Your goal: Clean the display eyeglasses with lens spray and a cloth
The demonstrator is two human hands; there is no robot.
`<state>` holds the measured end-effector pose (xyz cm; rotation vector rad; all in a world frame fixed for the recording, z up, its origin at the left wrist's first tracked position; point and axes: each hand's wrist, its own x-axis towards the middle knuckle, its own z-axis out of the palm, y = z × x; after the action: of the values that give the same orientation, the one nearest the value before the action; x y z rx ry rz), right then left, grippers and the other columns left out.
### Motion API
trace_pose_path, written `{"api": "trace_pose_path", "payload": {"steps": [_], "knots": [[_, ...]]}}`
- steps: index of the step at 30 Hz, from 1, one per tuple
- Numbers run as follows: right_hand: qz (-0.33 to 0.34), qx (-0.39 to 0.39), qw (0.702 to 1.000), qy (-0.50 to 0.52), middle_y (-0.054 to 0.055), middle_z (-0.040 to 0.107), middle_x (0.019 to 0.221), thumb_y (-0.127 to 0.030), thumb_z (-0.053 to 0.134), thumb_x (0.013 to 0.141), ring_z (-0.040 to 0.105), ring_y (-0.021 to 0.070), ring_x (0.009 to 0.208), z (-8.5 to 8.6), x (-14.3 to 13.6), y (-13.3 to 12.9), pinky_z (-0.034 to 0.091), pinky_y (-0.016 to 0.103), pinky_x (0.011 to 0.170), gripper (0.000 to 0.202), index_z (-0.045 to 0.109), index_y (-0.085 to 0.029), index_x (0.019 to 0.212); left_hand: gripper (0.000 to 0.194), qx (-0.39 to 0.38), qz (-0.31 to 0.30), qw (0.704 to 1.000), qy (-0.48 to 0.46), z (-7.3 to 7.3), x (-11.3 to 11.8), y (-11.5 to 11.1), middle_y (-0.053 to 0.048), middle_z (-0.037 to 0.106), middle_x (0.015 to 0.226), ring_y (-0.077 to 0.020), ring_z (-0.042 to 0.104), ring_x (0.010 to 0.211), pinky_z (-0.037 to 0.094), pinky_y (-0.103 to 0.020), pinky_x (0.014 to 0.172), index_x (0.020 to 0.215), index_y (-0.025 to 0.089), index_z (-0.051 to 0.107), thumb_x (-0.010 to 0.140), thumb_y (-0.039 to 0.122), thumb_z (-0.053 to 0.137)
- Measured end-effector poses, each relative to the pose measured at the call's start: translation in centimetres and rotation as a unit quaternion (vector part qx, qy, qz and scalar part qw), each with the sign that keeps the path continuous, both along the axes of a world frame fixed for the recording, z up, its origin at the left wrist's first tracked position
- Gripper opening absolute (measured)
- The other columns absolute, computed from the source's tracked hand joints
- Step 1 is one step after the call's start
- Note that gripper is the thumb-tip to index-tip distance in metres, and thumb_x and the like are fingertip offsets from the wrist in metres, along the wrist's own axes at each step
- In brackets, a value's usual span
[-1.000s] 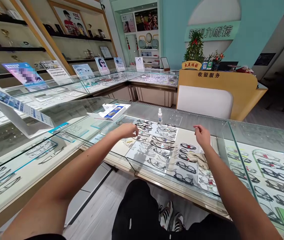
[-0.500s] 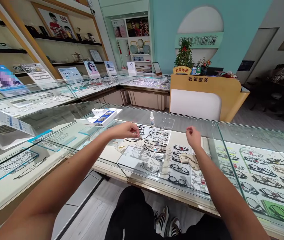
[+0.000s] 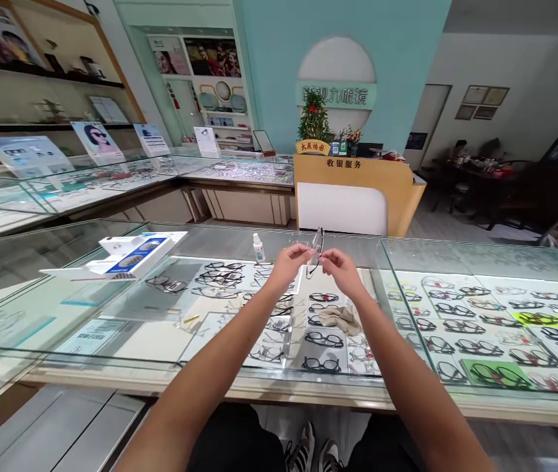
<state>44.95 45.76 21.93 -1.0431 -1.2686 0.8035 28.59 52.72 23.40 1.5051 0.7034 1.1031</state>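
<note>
Just above the glass counter, a pair of eyeglasses (image 3: 318, 244) is held up edge-on between my two hands. My left hand (image 3: 292, 261) pinches it from the left side, and my right hand (image 3: 339, 267) grips it from the right. Below my right hand a crumpled beige cloth (image 3: 341, 320) lies on the glass. A small white bottle (image 3: 258, 248) stands upright on the counter, left of and beyond my left hand. Under my forearms, several dark-framed glasses (image 3: 324, 339) show in rows.
An opened white and blue box (image 3: 134, 255) rests on the counter at the left. The glass display case (image 3: 391, 288) holds many frames to the right. Beyond it stands a wooden cashier desk (image 3: 357, 172) with a plant (image 3: 313, 118).
My hands have come together from apart, and eyeglasses are now held between them. The view has turned to the right. The bottle and cloth keep their places on the counter.
</note>
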Motion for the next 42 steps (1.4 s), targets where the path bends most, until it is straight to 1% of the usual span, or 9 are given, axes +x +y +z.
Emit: {"api": "trace_pose_path", "payload": {"steps": [4, 9, 13, 21, 26, 31, 36, 39, 42], "knots": [[-0.034, 0.007, 0.999, 0.002, -0.003, 0.058, 0.068, -0.058, 0.074, 0.084, 0.054, 0.0149, 0.064, -1.4, 0.2, -0.1, 0.043, 0.030, 0.064, 0.036, 0.067, -0.022, 0.086, 0.046, -0.013, -0.010, 0.999, -0.035, -1.8, 1.4, 0.4, -0.004, 0.075, 0.091, -0.0209, 0.066, 0.091, 0.052, -0.036, 0.092, 0.082, 0.020, 0.073, 0.068, 0.060, 0.090], [-0.036, 0.000, 0.999, -0.012, -0.003, 0.058, 0.065, -0.063, 0.075, 0.084, 0.052, 0.0152, 0.062, -1.7, -0.4, 0.2, 0.041, 0.030, 0.062, 0.041, 0.069, -0.023, 0.085, 0.045, -0.010, -0.023, 1.000, -0.019, -3.1, 0.7, 1.0, -0.008, 0.078, 0.105, -0.0249, 0.071, 0.104, 0.055, -0.039, 0.097, 0.088, 0.020, 0.073, 0.075, 0.061, 0.086], [-0.035, -0.016, 0.999, -0.007, -0.004, 0.055, 0.063, -0.066, 0.074, 0.083, 0.049, 0.0153, 0.060, -1.8, -0.6, 0.2, 0.039, 0.030, 0.060, 0.043, 0.070, -0.023, 0.084, 0.045, 0.014, -0.033, 0.999, -0.005, -3.3, 0.2, 1.1, -0.009, 0.079, 0.104, -0.0253, 0.071, 0.103, 0.056, -0.040, 0.096, 0.091, 0.020, 0.076, 0.079, 0.063, 0.082], [-0.060, -0.014, 0.998, -0.019, -0.003, 0.057, 0.066, -0.051, 0.073, 0.087, 0.050, 0.0155, 0.063, -1.9, 0.2, 0.2, 0.040, 0.030, 0.063, 0.029, 0.072, -0.022, 0.084, 0.039, 0.036, -0.043, 0.998, 0.011, -3.2, -0.3, 0.8, -0.008, 0.079, 0.106, -0.0262, 0.071, 0.108, 0.054, -0.041, 0.102, 0.096, 0.021, 0.076, 0.088, 0.059, 0.076], [-0.154, -0.026, 0.985, -0.070, -0.002, 0.065, 0.064, -0.049, 0.066, 0.093, 0.054, 0.0164, 0.058, -1.8, 1.0, -0.1, 0.040, 0.030, 0.060, 0.027, 0.072, -0.023, 0.092, 0.042, 0.030, -0.032, 0.998, 0.036, -3.4, -0.4, 1.0, -0.008, 0.078, 0.109, -0.0255, 0.069, 0.109, 0.054, -0.037, 0.096, 0.096, 0.021, 0.073, 0.090, 0.062, 0.072], [-0.294, -0.005, 0.944, -0.147, 0.004, 0.080, 0.089, -0.046, 0.057, 0.099, 0.064, 0.0200, 0.069, -1.4, 2.1, -0.3, 0.046, 0.034, 0.069, 0.028, 0.073, -0.024, 0.106, 0.041, 0.062, -0.028, 0.994, 0.080, -3.8, -0.7, 1.6, -0.008, 0.076, 0.110, -0.0235, 0.067, 0.102, 0.051, -0.034, 0.089, 0.094, 0.021, 0.071, 0.092, 0.062, 0.067], [-0.319, 0.030, 0.934, -0.157, 0.011, 0.079, 0.122, -0.044, 0.055, 0.099, 0.071, 0.0239, 0.089, -0.9, 3.3, -0.3, 0.051, 0.038, 0.080, 0.036, 0.068, -0.023, 0.125, 0.040, 0.095, -0.026, 0.986, 0.133, -3.7, -1.0, 1.8, -0.008, 0.077, 0.106, -0.0236, 0.067, 0.098, 0.050, -0.033, 0.086, 0.092, 0.021, 0.071, 0.094, 0.060, 0.065], [-0.321, 0.044, 0.933, -0.154, 0.011, 0.077, 0.125, -0.043, 0.055, 0.099, 0.071, 0.0231, 0.093, -0.7, 3.4, -0.5, 0.052, 0.037, 0.080, 0.036, 0.064, -0.022, 0.127, 0.039, 0.100, -0.034, 0.984, 0.147, -3.7, -1.1, 1.8, -0.007, 0.077, 0.104, -0.0234, 0.067, 0.097, 0.050, -0.033, 0.084, 0.092, 0.021, 0.071, 0.094, 0.060, 0.065], [-0.324, 0.043, 0.931, -0.160, 0.009, 0.077, 0.114, -0.042, 0.057, 0.098, 0.068, 0.0216, 0.086, -0.6, 2.9, -0.7, 0.051, 0.036, 0.078, 0.032, 0.062, -0.022, 0.124, 0.040, 0.087, -0.039, 0.988, 0.122, -3.9, -1.1, 2.0, -0.007, 0.076, 0.106, -0.0226, 0.067, 0.096, 0.051, -0.033, 0.085, 0.093, 0.021, 0.071, 0.094, 0.060, 0.065]]}}
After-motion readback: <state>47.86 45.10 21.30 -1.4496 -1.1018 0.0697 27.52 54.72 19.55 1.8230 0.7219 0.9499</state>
